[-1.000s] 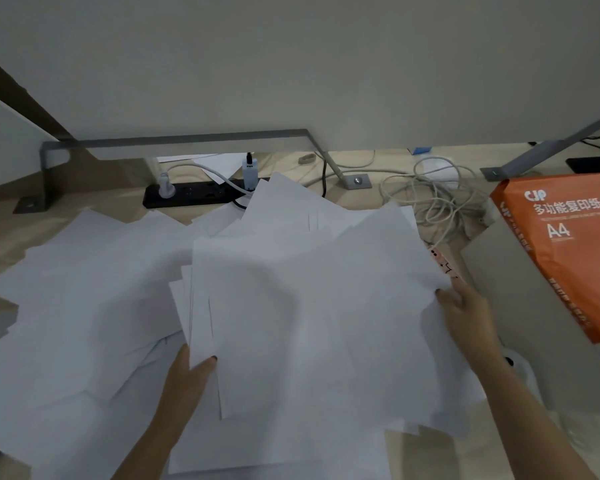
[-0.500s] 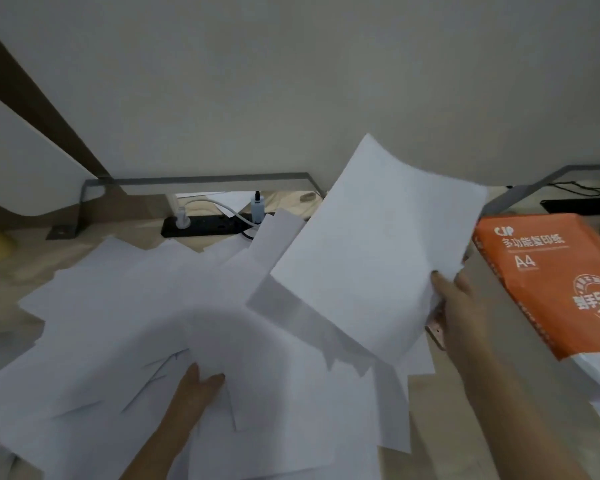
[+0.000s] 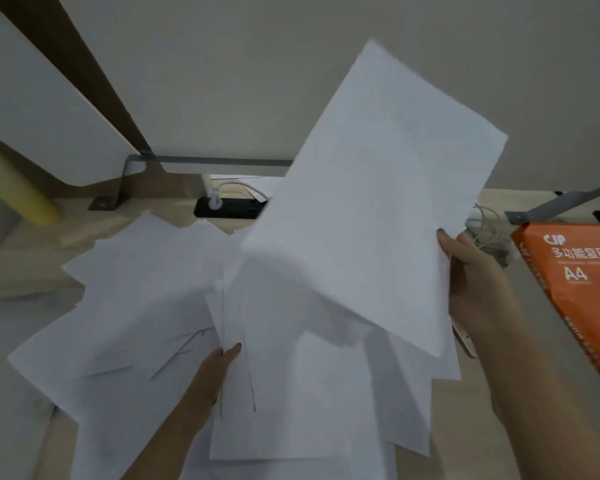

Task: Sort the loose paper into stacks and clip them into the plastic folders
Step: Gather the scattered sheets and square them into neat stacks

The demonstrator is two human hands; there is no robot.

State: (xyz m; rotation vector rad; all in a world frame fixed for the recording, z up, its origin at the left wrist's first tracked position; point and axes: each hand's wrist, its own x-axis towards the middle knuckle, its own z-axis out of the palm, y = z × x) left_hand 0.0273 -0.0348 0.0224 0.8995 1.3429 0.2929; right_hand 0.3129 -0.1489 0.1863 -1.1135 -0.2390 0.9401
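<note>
Near: pinches the fanned bunch (image 3: 291, 393) by its left edge with left hand (image 3: 215, 372), amid loose paper (image 3: 136, 306) strewn over the tabletop (image 3: 32, 271). Beyond: grips the lifted sheaf (image 3: 378, 202), tilted, by its right edge with right hand (image 3: 475, 285). Advisable to square edges before stacking, to forestall slipping.

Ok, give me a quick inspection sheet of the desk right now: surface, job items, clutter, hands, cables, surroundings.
Surface: wooden desk, mostly covered by paper.
Job's things: loose sheets in a spread heap; raised sheets tilted up off it; no folders seen.
Clutter: orange A4 ream at right; yellow tube at left.
Hands: right hand grips the raised sheets' edge; left hand pinches loose sheets near the heap's front.
Cables: black power strip with a white plug; white cable bundle beside the ream.
Surroundings: grey partition on metal brackets.
</note>
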